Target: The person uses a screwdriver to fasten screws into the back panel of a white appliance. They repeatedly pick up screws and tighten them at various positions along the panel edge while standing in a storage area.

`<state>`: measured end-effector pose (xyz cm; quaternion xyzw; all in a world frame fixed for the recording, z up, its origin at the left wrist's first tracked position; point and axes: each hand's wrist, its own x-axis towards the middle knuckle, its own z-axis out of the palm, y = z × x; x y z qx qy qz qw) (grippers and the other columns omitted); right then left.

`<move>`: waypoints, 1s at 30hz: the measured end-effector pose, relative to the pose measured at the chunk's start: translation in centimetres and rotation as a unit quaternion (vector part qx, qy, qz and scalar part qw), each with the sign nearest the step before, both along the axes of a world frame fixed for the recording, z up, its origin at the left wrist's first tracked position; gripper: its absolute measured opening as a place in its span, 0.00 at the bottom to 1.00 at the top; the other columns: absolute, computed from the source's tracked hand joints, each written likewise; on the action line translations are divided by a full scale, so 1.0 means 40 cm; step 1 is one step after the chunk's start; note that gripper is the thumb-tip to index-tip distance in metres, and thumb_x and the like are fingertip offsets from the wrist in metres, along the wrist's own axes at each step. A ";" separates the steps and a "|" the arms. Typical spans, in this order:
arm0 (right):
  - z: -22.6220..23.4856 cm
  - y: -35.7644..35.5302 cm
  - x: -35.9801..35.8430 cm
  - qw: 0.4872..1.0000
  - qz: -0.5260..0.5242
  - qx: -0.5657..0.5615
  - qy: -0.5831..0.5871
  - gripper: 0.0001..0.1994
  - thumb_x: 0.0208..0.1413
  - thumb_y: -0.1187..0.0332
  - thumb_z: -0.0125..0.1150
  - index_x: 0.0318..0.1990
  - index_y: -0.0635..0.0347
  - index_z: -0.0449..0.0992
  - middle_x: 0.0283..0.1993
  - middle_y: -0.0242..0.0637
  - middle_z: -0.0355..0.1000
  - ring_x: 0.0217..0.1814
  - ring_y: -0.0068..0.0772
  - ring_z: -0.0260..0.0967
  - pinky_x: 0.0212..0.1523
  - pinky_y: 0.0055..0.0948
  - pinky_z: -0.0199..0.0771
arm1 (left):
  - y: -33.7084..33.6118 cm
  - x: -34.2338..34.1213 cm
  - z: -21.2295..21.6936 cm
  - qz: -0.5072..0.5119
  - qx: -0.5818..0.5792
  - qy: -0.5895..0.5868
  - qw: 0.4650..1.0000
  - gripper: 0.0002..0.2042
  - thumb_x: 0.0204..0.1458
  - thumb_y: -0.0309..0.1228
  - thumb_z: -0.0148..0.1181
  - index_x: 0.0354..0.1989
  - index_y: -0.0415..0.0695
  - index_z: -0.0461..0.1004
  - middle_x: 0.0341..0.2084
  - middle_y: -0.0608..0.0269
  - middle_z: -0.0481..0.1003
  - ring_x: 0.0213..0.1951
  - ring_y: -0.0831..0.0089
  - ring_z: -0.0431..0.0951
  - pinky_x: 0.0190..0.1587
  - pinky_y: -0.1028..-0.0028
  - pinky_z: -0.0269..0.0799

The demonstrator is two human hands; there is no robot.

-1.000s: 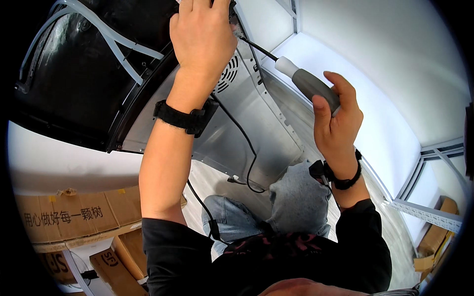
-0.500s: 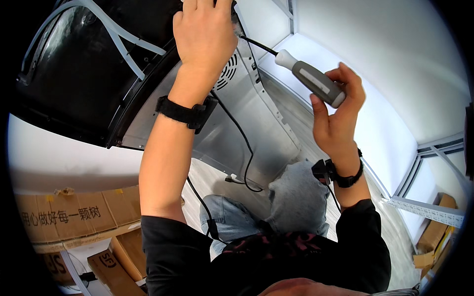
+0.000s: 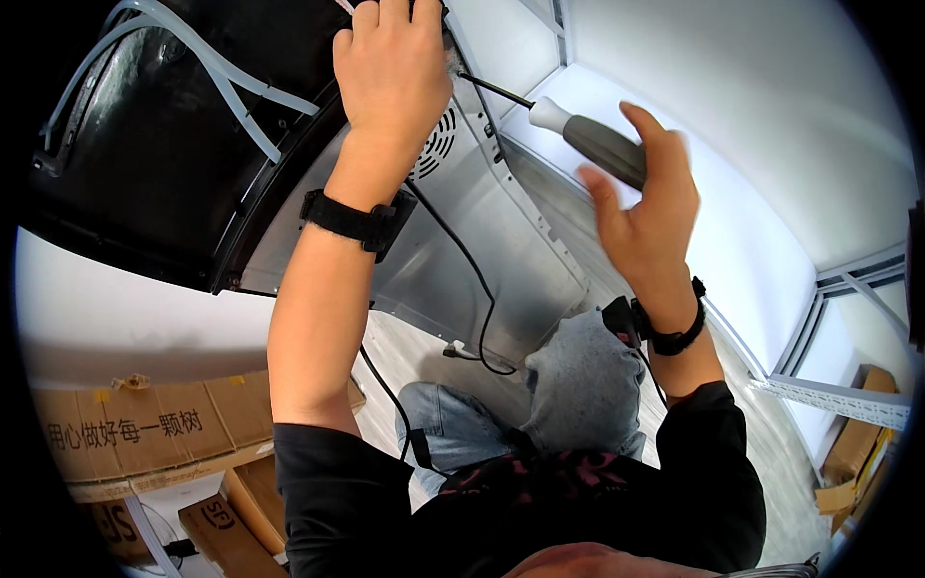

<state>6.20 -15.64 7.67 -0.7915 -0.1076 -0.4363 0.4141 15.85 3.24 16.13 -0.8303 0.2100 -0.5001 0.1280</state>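
My right hand point(image 3: 653, 197) is at the back end of a screwdriver point(image 3: 605, 149) with a grey handle and a white collar. Its thumb and forefinger stand loosely off the handle, whose end is hidden in the palm. The dark shaft runs up-left, its tip against the side edge of a large appliance point(image 3: 424, 260) with a bare metal panel and a black face. My left hand point(image 3: 393, 77) lies over the appliance's upper corner, close by the tip. Its fingers are bent, with the fingertips at the picture's upper edge, so what they grip is hidden.
Pale hoses point(image 3: 226, 82) loop over the black face. A black cable point(image 3: 462, 246) hangs down the metal panel to a plug by my knees. Cardboard boxes point(image 3: 154, 433) lie at lower left, and another carton point(image 3: 858, 443) stands at lower right. White panels point(image 3: 713, 222) enclose the right side.
My right hand has shifted slightly up-left, its thumb and forefinger opening wider around the handle, which has turned. The left hand has barely moved.
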 end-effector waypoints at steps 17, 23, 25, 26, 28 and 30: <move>-0.024 0.004 -0.017 0.997 0.039 0.021 0.058 0.27 0.50 0.58 0.65 0.53 0.63 0.62 0.33 0.48 0.68 0.25 0.41 0.69 0.24 0.31 0.68 | -0.004 -0.012 -0.009 0.016 0.039 0.001 0.999 0.20 0.31 0.34 0.70 0.35 0.48 0.70 0.29 0.66 0.65 0.35 0.67 0.67 0.32 0.68 0.60; -0.024 0.000 -0.029 0.994 0.082 0.047 0.057 0.21 0.52 0.61 0.63 0.47 0.61 0.63 0.20 0.41 0.69 0.14 0.37 0.66 0.16 0.27 0.65 | -0.012 -0.017 -0.011 0.058 0.059 0.018 0.996 0.22 0.30 0.35 0.71 0.36 0.48 0.69 0.31 0.66 0.65 0.36 0.66 0.67 0.34 0.68 0.59; -0.027 -0.001 -0.033 0.991 0.088 0.071 0.066 0.20 0.53 0.61 0.63 0.45 0.61 0.63 0.18 0.39 0.69 0.14 0.35 0.67 0.16 0.26 0.65 | -0.015 -0.016 -0.011 0.061 0.061 0.010 0.996 0.22 0.30 0.35 0.71 0.35 0.48 0.68 0.30 0.66 0.65 0.36 0.67 0.67 0.33 0.68 0.59; -0.027 -0.004 -0.028 0.991 0.079 0.076 0.073 0.19 0.53 0.60 0.63 0.44 0.61 0.64 0.17 0.39 0.69 0.14 0.34 0.67 0.16 0.25 0.65 | -0.016 -0.015 -0.012 0.057 0.055 0.013 0.997 0.22 0.30 0.36 0.72 0.35 0.48 0.68 0.30 0.66 0.65 0.36 0.67 0.67 0.33 0.68 0.60; -0.027 -0.011 -0.018 0.991 0.055 0.085 0.083 0.17 0.53 0.60 0.63 0.40 0.61 0.65 0.16 0.37 0.68 0.13 0.30 0.66 0.16 0.24 0.64 | -0.016 -0.014 -0.015 0.049 0.042 0.017 0.998 0.22 0.29 0.36 0.72 0.35 0.49 0.68 0.29 0.67 0.65 0.35 0.66 0.67 0.33 0.68 0.60; -0.024 -0.011 -0.005 0.991 0.029 0.097 0.089 0.16 0.53 0.59 0.63 0.36 0.62 0.67 0.14 0.35 0.68 0.13 0.26 0.65 0.15 0.22 0.62 | -0.007 -0.013 -0.008 0.043 0.041 0.018 0.998 0.23 0.29 0.36 0.72 0.35 0.49 0.68 0.29 0.67 0.65 0.35 0.66 0.67 0.33 0.68 0.60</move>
